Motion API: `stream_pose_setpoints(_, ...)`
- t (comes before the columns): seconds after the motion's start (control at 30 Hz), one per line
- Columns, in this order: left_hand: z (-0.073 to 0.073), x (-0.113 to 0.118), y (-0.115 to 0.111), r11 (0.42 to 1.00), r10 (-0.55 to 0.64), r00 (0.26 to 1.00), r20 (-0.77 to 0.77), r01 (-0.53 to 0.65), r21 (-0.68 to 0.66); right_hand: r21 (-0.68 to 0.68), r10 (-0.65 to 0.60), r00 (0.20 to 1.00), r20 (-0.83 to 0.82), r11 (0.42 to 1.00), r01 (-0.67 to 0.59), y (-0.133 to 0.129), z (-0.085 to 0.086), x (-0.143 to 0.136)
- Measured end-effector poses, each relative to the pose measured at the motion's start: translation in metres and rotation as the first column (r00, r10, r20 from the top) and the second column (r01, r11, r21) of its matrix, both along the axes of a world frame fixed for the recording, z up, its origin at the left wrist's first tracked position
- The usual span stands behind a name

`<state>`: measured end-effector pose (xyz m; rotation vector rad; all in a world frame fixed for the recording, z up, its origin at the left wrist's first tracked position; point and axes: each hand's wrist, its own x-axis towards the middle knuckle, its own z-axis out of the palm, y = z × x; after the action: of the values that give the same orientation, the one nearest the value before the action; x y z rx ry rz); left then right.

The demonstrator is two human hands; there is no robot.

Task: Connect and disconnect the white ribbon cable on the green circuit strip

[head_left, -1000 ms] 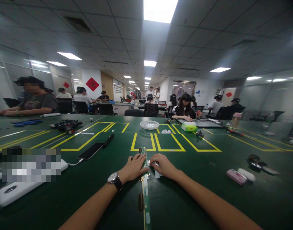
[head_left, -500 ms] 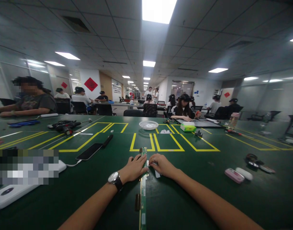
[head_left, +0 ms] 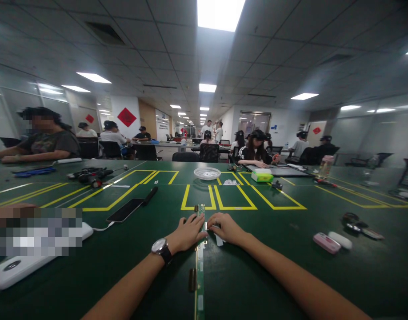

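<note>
A long, narrow green circuit board [head_left: 200,266] lies lengthwise on the table in front of me, with brown flex connectors [head_left: 192,280] along its left edge. My left hand [head_left: 186,233], with a watch on the wrist, rests across the board with its fingers spread and its thumb and index fingertip on the board. My right hand [head_left: 228,227] is at the board's right edge, fingers curled and pinched together. What sits between those fingertips is hidden. A small white piece [head_left: 219,240] shows under the right hand.
On the green table [head_left: 274,271] are a white device [head_left: 10,269], phone [head_left: 126,210], clear dish [head_left: 207,174], green tissue pack [head_left: 262,176], pink case [head_left: 326,243] and dark tools [head_left: 90,176]. At the left, another person's hand [head_left: 10,214] reaches in. People sit beyond.
Another person's hand has come further in from the left edge, over the white device. My own hands and the circuit board have hardly moved.
</note>
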<state>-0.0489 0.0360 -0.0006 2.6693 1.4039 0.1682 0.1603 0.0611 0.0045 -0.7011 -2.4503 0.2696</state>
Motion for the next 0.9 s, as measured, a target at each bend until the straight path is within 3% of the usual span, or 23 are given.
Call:
stream_pose_setpoints(0.63,0.005,-0.001,-0.003,0.998,0.013,0.996,0.084,-0.008,-0.066,0.029,0.034,0.998,0.047,0.999,-0.035,-0.002,0.007,0.002)
stream_pose_setpoints(0.8,0.007,0.000,0.001,0.994,0.021,0.988,0.151,-0.005,-0.110,0.147,0.086,0.991,0.101,0.984,-0.101,-0.002,0.011,0.002)
stream_pose_setpoints(0.9,0.009,-0.002,0.008,0.984,0.096,0.961,0.259,-0.054,-0.167,0.177,0.104,0.984,0.146,0.976,-0.129,-0.001,0.009,-0.001)
